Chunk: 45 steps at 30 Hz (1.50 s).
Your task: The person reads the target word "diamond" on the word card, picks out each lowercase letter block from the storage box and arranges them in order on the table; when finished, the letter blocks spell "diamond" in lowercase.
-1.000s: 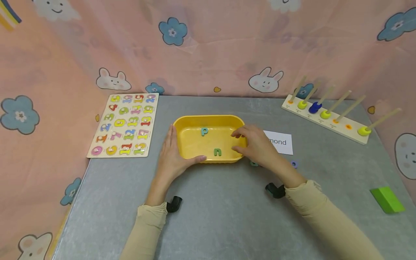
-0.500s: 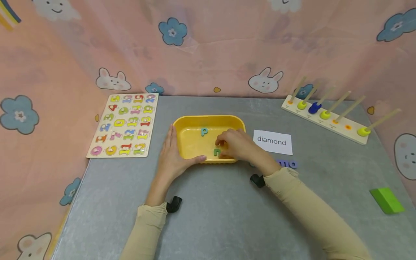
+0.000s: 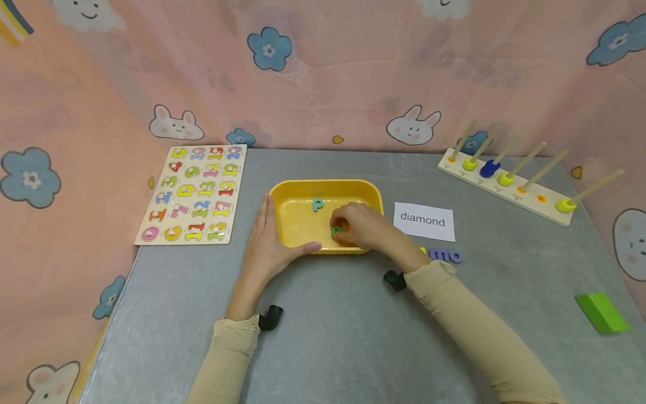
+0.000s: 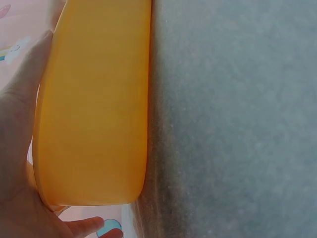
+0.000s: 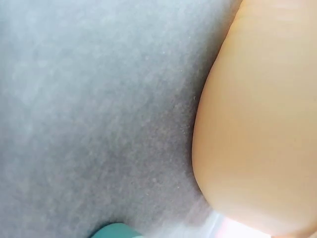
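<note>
A yellow plastic tray (image 3: 298, 224) stands on the grey table, its outer wall (image 4: 94, 109) filling much of the left wrist view. Along its left side my left hand (image 3: 267, 241) lies with straight fingers, thumb stretched over the front rim. Inside the tray, my right hand (image 3: 360, 227) pinches a green letter n (image 3: 335, 230), partly hidden by the fingertips. Behind it a teal letter p (image 3: 317, 205) lies on the tray floor. The right wrist view shows mostly table and palm, with a teal curved piece (image 5: 116, 231) at the bottom edge.
Right of the tray lies a white card (image 3: 424, 221) reading "diamond". In front of it are a purple m (image 3: 438, 255), a purple o (image 3: 456, 256) and part of a yellow piece (image 3: 423, 250). A number board (image 3: 192, 196), a peg stand (image 3: 504, 185) and a green block (image 3: 602, 312) stand around.
My right hand has moved left from the tray's right rim to the green n, and its fingers have closed on it. The card's whole word has come into view. My left hand stays put.
</note>
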Tool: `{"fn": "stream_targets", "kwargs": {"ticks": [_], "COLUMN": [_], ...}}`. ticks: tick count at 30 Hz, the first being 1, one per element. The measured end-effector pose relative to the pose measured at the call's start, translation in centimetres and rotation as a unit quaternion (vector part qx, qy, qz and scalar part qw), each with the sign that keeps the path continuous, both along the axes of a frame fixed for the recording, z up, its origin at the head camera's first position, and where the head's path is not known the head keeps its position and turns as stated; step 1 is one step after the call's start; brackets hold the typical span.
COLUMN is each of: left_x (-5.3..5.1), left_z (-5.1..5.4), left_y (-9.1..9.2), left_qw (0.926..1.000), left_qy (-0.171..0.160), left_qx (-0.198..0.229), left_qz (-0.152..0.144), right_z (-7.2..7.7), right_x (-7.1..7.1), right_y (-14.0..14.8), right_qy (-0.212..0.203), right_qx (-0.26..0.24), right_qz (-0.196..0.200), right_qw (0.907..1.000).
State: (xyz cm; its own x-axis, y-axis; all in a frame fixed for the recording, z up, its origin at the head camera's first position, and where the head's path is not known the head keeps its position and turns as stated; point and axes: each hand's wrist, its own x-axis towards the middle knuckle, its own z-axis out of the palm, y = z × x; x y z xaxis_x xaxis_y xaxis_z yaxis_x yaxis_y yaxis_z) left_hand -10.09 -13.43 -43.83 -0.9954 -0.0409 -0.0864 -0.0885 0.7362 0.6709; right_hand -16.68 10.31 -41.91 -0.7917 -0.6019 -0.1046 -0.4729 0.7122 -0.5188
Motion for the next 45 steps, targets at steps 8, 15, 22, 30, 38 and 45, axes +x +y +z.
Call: {"fn": "stream_targets", "kwargs": {"ticks": [8, 15, 22, 30, 38, 45], "left_x": [0.0, -0.2, -0.1, -0.1, 0.0, 0.1], "left_z": [-0.1, 0.1, 0.1, 0.2, 0.2, 0.2], "left_y": [0.3, 0.3, 0.1, 0.0, 0.0, 0.0], "left_qw": [1.0000, 0.9999, 0.9999, 0.9999, 0.9999, 1.0000], "left_qy": [-0.001, 0.009, 0.013, 0.011, 0.008, 0.003], "left_qx": [0.000, 0.006, 0.007, 0.006, 0.007, 0.006], "left_qz": [-0.003, -0.003, -0.005, -0.006, -0.005, -0.004], "right_z": [1.4, 3.6, 4.5, 3.4, 1.2, -0.7], "right_x": [1.3, 2.9, 3.8, 5.7, 7.2, 8.1], "right_y": [1.8, 6.1, 11.9, 18.3, 23.4, 24.6], "right_qy": [-0.014, -0.020, 0.025, 0.088, 0.114, 0.075], "right_qx": [-0.078, -0.123, -0.103, -0.066, -0.034, -0.001], "right_qz": [-0.042, -0.088, -0.134, -0.171, -0.181, -0.184], "right_qw": [0.9959, 0.9883, 0.9853, 0.9791, 0.9763, 0.9800]}}
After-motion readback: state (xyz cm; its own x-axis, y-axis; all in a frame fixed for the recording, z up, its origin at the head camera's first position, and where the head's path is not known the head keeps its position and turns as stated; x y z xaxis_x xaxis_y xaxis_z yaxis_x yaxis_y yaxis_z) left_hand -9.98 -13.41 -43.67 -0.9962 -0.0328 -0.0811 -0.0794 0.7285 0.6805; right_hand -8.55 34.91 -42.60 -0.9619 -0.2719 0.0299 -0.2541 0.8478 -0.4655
